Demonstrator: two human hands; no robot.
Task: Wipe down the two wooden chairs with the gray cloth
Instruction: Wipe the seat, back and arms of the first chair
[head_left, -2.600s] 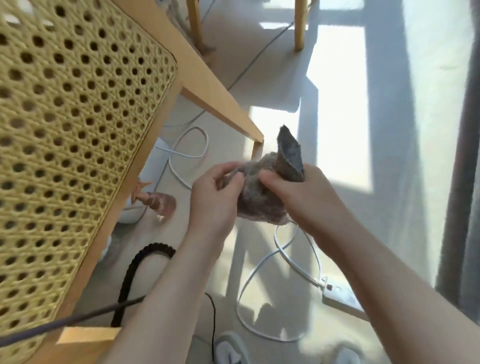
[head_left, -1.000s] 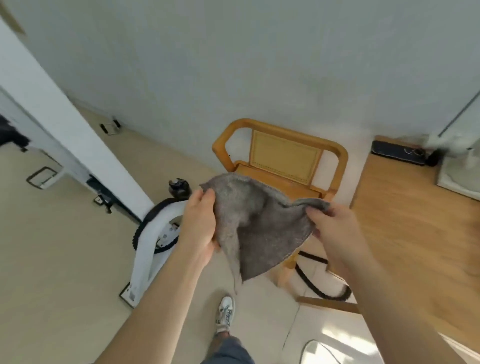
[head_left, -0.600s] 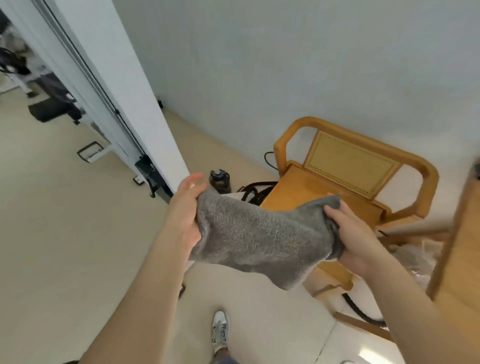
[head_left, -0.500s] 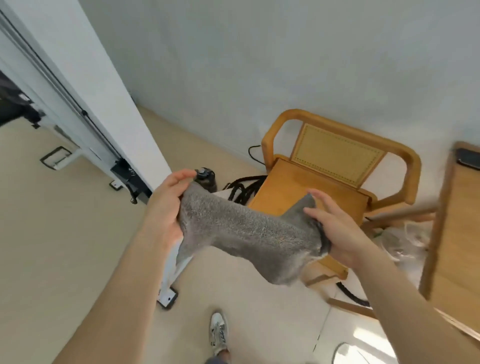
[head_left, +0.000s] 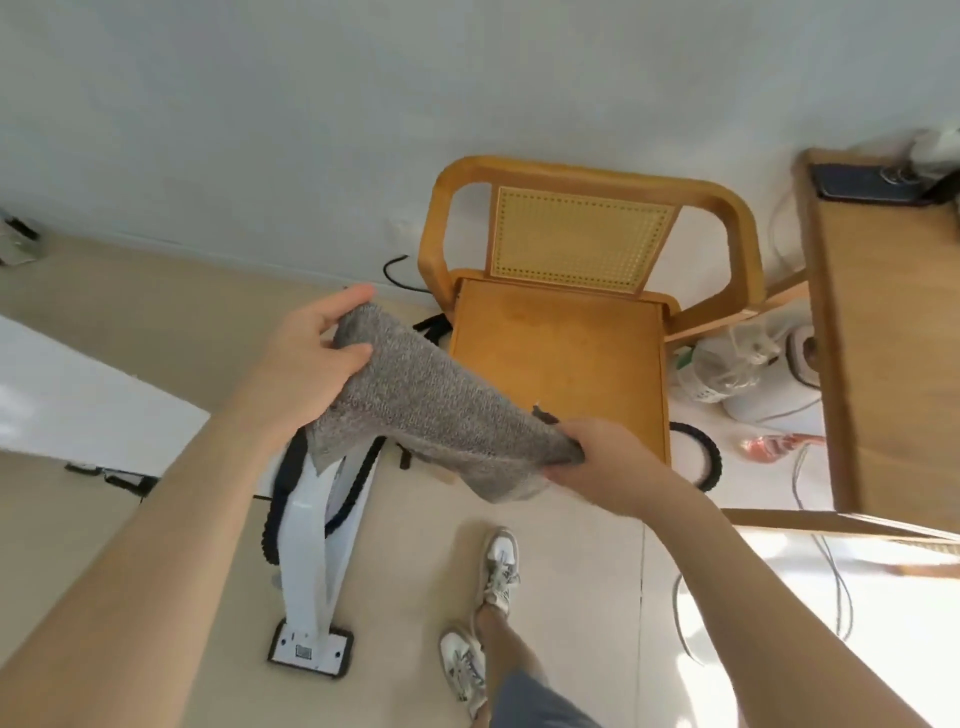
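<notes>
**A pale floor, a white wall, and a cloth held up in the air**

The floor (head_left: 130, 322) is pale and the wall (head_left: 260, 104) is white. A wooden chair (head_left: 561, 364) stands against the wall. A wooden counter (head_left: 893, 338) is beside it, with a dark phone (head_left: 862, 183) on top. The gray cloth (head_left: 431, 410) hangs in the air in front of the chair seat, stretched between two hands. The left grip (head_left: 306, 364) pinches its top corner with thumb and fingers. The right grip (head_left: 597, 462) is curled tight around its lower end. A white machine (head_left: 311, 545) lies on the floor under the cloth.
</notes>
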